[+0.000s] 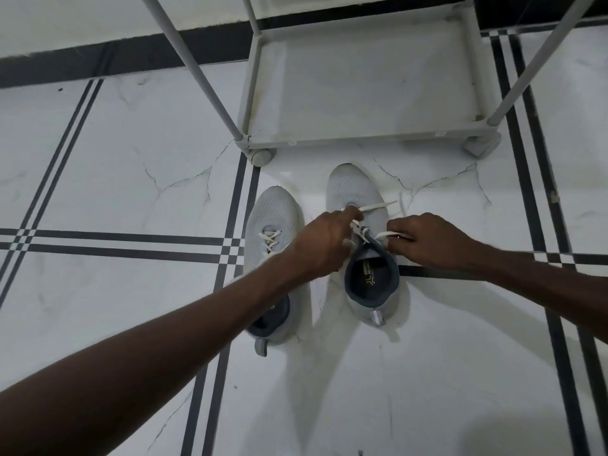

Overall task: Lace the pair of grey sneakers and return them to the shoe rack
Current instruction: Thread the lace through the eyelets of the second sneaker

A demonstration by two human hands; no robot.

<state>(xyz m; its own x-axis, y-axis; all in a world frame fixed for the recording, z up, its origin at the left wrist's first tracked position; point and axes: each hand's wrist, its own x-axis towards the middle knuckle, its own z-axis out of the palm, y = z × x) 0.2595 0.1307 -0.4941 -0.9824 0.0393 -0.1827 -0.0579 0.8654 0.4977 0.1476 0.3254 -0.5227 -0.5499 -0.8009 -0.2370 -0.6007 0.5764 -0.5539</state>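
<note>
Two grey sneakers stand side by side on the tiled floor, toes toward the rack. The left sneaker [274, 218] has white laces crossed over its tongue; my left forearm crosses over its heel. On the right sneaker [353, 189], my left hand [324, 240] pinches a white lace [376, 206] at the top eyelets, its free end lying out to the right. My right hand [427, 240] grips the other lace end [386, 235] beside the collar. The dark inside of this shoe [371, 274] is visible.
A grey shoe rack [362, 139] on castors stands just beyond the sneakers, its bottom shelf bare, its poles rising out of view. The white marble floor [115, 179] has black stripe lines. A dark skirting band [131, 57] runs along the wall behind.
</note>
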